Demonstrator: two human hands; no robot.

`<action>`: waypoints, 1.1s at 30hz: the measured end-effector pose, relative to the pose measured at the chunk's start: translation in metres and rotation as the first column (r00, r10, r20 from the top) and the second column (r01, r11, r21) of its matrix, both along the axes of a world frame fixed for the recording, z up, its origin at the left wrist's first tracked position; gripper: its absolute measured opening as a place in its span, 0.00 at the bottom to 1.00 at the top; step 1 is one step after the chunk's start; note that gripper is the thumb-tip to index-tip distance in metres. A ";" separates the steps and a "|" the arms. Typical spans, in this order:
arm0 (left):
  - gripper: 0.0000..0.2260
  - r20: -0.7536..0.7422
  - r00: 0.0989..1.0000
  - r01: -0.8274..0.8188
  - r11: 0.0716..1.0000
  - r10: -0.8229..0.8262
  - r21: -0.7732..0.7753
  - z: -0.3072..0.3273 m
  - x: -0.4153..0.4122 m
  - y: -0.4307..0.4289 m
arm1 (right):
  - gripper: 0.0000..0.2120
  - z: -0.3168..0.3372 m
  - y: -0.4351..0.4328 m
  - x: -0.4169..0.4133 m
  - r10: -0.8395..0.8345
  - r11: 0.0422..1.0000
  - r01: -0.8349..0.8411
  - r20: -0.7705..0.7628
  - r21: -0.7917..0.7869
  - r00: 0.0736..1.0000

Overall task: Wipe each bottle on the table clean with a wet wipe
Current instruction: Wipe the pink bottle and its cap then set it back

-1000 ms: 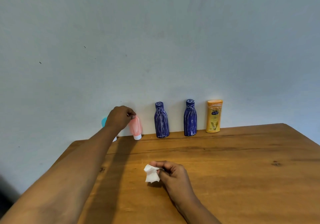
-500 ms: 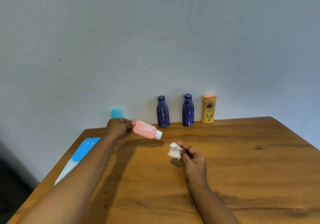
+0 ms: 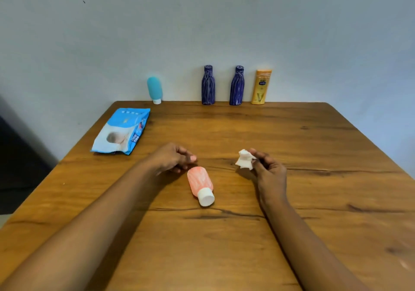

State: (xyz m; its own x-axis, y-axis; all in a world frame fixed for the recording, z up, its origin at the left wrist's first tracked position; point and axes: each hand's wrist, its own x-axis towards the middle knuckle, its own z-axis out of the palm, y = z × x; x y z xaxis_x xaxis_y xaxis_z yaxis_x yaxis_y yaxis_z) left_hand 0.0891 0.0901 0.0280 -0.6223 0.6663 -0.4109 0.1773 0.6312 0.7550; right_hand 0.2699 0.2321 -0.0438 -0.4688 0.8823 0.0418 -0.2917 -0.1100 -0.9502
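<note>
Pink bottle (image 3: pixel 199 184) lies on its side mid-table (image 3: pixel 292 234), cap toward near edge, prob. brought close for wiping. Left hand (image 3: pixel 174 158) sits just beyond its base, fingers loosely curled, holding nothing; can't tell if touching. Right hand (image 3: pixel 267 169) pinches crumpled wet wipe (image 3: pixel 244 162) to the bottle's right, ready to rub. Teal bottle (image 3: pixel 154 89), blue bottles (image 3: pixel 208 85), yellow bottle (image 3: pixel 261 87) wait upright at far edge; wipes pack (image 3: pixel 122 131) left.
</note>
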 end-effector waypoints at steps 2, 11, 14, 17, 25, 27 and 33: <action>0.09 -0.163 0.978 -0.118 0.990 0.129 0.075 0.001 0.017 -0.004 | 0.15 -0.003 -0.004 0.001 0.020 0.999 -0.021 0.034 0.043 0.999; 0.34 -0.649 0.754 -0.279 0.945 0.103 -0.174 -0.031 0.122 -0.036 | 0.14 0.008 -0.008 0.008 0.063 0.998 -0.064 0.068 0.017 0.996; 0.23 -0.702 0.701 -0.250 0.965 0.123 -0.081 -0.030 0.113 -0.033 | 0.20 0.011 -0.010 0.013 0.113 0.993 -0.114 0.088 0.010 0.990; 0.21 -0.697 0.715 -0.095 0.995 0.057 -0.017 -0.033 0.102 -0.038 | 0.20 0.010 -0.008 0.020 0.078 0.996 -0.084 0.125 0.041 0.989; 0.19 -0.634 0.773 0.176 0.960 0.002 0.217 -0.045 0.088 -0.053 | 0.11 0.018 -0.051 0.038 -0.161 0.632 -0.195 0.373 0.750 0.914; 0.20 -0.586 0.809 0.155 0.947 0.042 0.282 -0.048 0.088 -0.055 | 0.13 0.021 -0.049 0.037 -0.299 0.499 -0.206 0.390 0.842 0.871; 0.21 -0.559 0.825 0.136 0.935 0.076 0.328 -0.054 0.094 -0.056 | 0.11 0.025 -0.072 0.024 -0.403 0.421 -0.462 0.617 0.780 0.676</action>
